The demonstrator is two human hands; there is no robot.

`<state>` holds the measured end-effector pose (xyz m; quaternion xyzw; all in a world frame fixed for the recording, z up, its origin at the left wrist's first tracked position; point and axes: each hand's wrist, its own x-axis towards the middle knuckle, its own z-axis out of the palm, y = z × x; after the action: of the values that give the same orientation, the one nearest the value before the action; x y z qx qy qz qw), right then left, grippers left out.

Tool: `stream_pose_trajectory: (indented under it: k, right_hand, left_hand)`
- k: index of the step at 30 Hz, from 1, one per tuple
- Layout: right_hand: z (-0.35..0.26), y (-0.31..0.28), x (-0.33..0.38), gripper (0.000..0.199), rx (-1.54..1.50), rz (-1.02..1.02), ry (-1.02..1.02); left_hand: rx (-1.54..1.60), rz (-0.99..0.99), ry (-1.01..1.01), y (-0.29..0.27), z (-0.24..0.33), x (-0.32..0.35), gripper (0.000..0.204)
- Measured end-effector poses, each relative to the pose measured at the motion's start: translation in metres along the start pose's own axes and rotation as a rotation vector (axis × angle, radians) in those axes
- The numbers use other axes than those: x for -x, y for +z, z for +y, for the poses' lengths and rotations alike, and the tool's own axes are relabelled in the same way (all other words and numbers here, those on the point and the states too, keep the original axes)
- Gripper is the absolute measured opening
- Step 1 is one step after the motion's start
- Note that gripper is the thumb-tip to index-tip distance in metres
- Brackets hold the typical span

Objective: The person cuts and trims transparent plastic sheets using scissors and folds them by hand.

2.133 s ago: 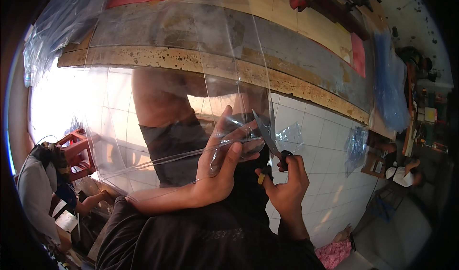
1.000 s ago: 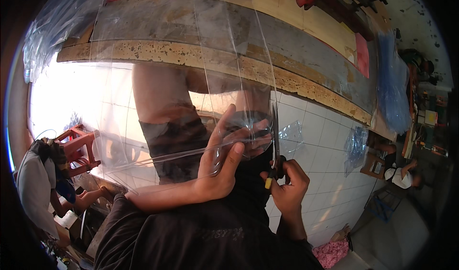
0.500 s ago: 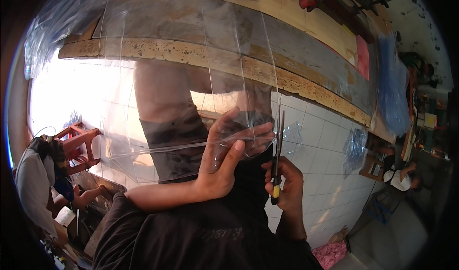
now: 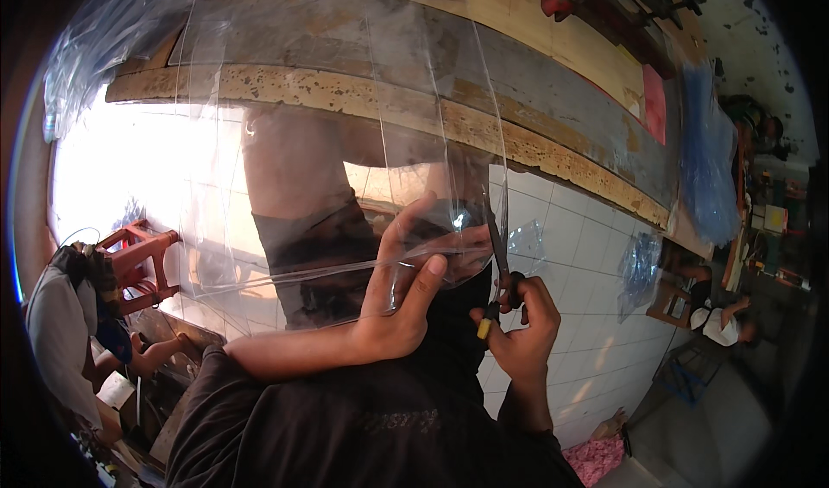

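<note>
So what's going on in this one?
A person is cutting a clear plastic sheet with scissors. The left hand pinches the sheet's lower edge and holds it up, while the right hand works the scissors along its right edge. Below lie a white tiled floor and a red stool.

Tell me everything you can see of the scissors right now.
The scissors stand nearly upright in the right hand, tips up. The blades look like dark metal, narrow and almost closed; the handles are dark, with a yellow piece at the lower end. The fingers wrap through the handle loops. The blades meet the right edge of the clear plastic sheet, which the left hand pinches beside them.
</note>
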<state>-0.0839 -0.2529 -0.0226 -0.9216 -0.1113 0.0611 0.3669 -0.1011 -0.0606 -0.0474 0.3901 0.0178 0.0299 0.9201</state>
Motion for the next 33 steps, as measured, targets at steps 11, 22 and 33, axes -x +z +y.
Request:
stream_pose_trajectory:
  k: [11, 22, 33]
  right_hand:
    - [-0.0013, 0.0015, 0.0054, 0.041, 0.021, 0.048, -0.032]
    - [-0.0013, 0.0053, 0.0072, 0.035, 0.025, 0.090, -0.054]
    - [0.0032, 0.0101, 0.0102, 0.035, 0.020, 0.109, -0.063]
  left_hand:
    - [-0.125, 0.038, -0.020, 0.0024, 0.0012, -0.0008, 0.063]
    - [-0.108, 0.039, -0.002, 0.0033, -0.0011, -0.0019, 0.062]
    - [-0.090, 0.039, -0.001, 0.0045, -0.0007, -0.0027, 0.062]
